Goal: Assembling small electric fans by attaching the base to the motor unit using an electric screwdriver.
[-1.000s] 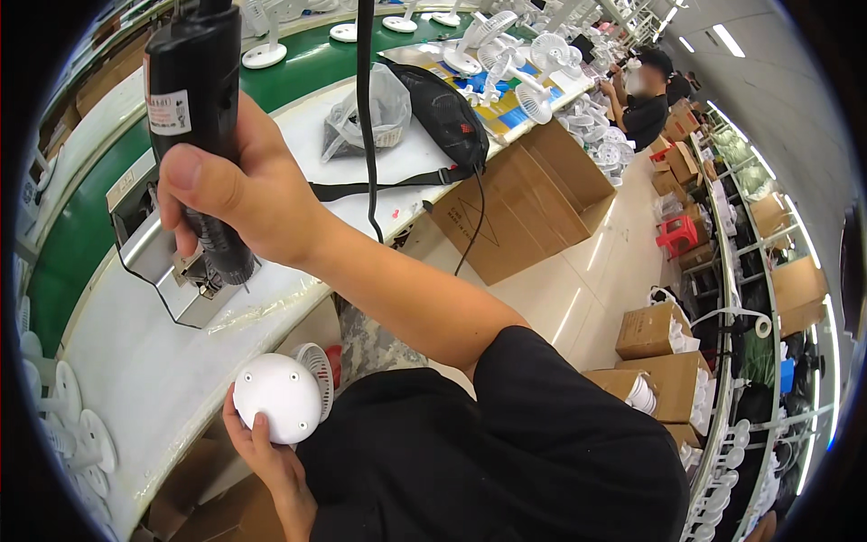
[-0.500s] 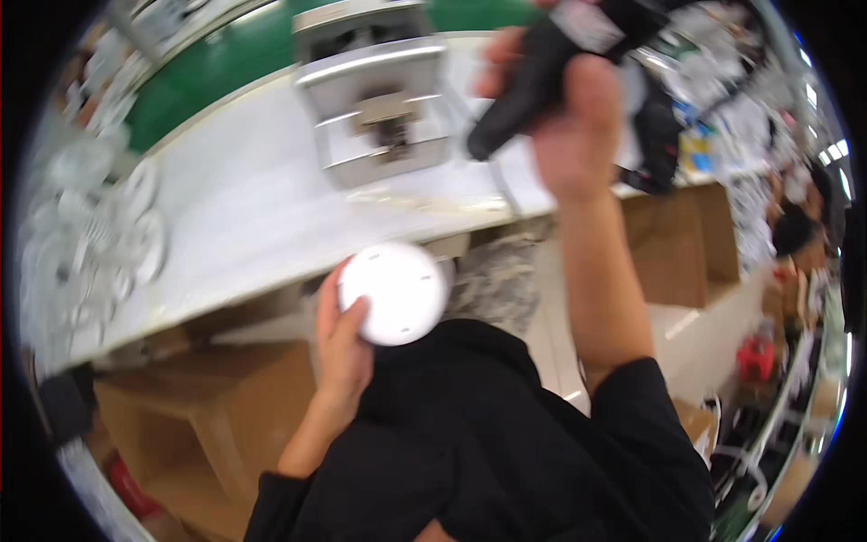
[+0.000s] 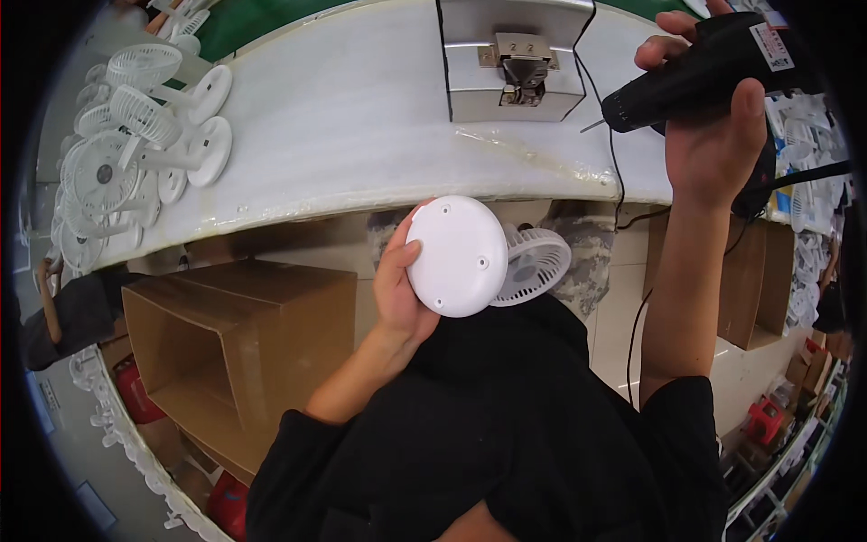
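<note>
My left hand (image 3: pixel 402 294) grips a small white desk fan (image 3: pixel 459 262) by its round base, in front of my body. The base's underside faces up and shows screw holes near its rim; the fan's caged head sticks out to the right behind it. Up at the right, my right hand (image 3: pixel 713 158) is closed round a black electric screwdriver (image 3: pixel 691 77). Its thin bit points left and down, over the table and well apart from the fan.
A metal box-shaped device (image 3: pixel 515 77) stands on the white-covered table (image 3: pixel 334 117). Several white fans (image 3: pixel 144 154) crowd the table's left end. Cardboard boxes (image 3: pixel 298 312) sit below at both sides. A dark cable (image 3: pixel 596 81) crosses the table edge. Another person (image 3: pixel 68 316) is at far left.
My view has swung left. The fan's base has tilted, and its caged head now shows. The screwdriver has shifted right in view, still in my right hand.
</note>
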{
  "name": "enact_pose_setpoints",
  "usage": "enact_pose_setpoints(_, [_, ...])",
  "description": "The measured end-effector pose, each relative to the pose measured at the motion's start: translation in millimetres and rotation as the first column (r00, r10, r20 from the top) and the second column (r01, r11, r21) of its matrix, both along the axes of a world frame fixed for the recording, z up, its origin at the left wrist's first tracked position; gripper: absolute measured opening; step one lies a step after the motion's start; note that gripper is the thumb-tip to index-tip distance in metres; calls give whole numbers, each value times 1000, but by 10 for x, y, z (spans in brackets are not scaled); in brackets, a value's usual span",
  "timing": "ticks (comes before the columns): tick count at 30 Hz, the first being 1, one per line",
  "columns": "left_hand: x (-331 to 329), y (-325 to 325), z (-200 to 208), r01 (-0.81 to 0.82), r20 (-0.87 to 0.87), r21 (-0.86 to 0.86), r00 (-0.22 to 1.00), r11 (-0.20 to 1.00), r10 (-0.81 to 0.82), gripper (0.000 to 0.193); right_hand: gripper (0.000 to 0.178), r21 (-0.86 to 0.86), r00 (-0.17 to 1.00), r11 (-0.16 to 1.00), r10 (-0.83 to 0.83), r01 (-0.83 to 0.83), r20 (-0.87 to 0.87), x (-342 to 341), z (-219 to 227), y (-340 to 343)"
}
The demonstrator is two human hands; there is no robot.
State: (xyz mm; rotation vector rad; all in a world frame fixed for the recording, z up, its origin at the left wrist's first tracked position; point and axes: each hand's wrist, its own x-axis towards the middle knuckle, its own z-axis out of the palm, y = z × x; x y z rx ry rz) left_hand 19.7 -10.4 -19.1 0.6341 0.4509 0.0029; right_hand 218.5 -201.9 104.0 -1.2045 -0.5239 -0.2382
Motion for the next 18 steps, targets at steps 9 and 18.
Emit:
enact_pose_setpoints(9, [-35,-99,202,101,66,243,991,965,-120,57,60,6,998,1000,-16,15,66,149,-75,-121])
enact_pose_setpoints(18, [-73,-225,426,101,146,537,967,838,-209,51,53,124,950,948,-275,294,-150,326,25,-388])
